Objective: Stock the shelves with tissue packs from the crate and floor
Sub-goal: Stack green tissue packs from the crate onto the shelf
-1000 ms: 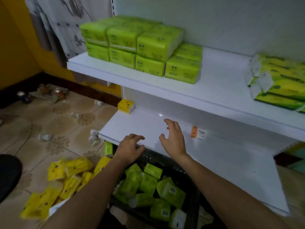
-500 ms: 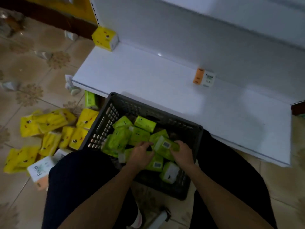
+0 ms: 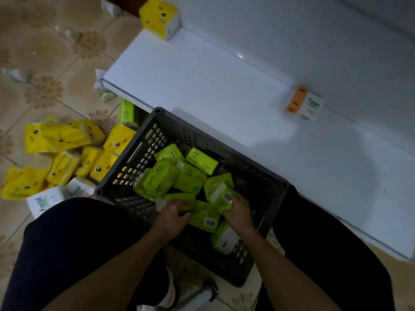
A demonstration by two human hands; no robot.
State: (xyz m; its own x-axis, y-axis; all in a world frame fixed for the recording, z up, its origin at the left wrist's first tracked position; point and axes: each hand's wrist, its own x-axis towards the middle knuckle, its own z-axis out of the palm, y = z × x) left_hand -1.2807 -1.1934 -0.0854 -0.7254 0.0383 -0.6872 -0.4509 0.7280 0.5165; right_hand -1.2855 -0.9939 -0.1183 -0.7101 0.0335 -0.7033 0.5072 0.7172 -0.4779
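Green tissue packs (image 3: pixel 188 178), lime plastic wrap printed with small cartoon eyes, heaped inside the dark slotted crate (image 3: pixel 143 140) on the floor (image 3: pixel 56 75) between the knees, close against the front edge of the white bottom shelf (image 3: pixel 202 86). Share no common heading: long axes every which way, some flat, some tipped on an edge. Among them the far pack (image 3: pixel 202 161) face-up, long axis slanting from far left to near right.

Left hand (image 3: pixel 171 213) down in the near end of the crate, fingers curled over a low flat pack (image 3: pixel 179 199) lying crosswise. Right hand (image 3: pixel 239 213) beside it, fingers and thumb clamped on a tilted pack (image 3: pixel 219 190) (white barcode label turned up).

Yellow packs (image 3: pixel 62 135) scattered on the tiles left of the crate, a white pack (image 3: pixel 45 203) marked "Facial" at their near edge. On the shelf, a lone yellow pack (image 3: pixel 159 16) in the far-left corner and an orange-and-white pack (image 3: pixel 305 103) against the back wall.
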